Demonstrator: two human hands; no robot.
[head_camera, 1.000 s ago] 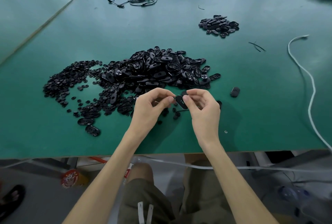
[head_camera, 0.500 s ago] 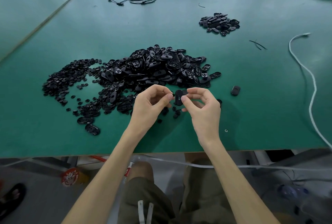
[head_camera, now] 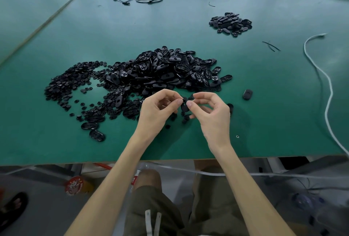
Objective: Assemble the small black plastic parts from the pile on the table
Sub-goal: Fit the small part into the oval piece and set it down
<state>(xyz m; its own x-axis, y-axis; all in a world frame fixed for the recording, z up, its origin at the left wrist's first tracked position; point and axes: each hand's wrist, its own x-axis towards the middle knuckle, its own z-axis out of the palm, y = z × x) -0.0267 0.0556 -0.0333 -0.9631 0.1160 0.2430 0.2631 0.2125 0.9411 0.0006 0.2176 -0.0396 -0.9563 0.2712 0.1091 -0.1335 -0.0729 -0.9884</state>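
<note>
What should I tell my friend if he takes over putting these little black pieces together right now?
Left hand and right hand both pinch one small black oval plastic part just above the green table; whether it is fully joined cannot be seen.
Big pile of black oval shells lies beyond the hands, small black round pieces to its left.
Probably done: smaller far heap, plus one lone oval piece at right.
Left: nearly the whole big pile.
</note>
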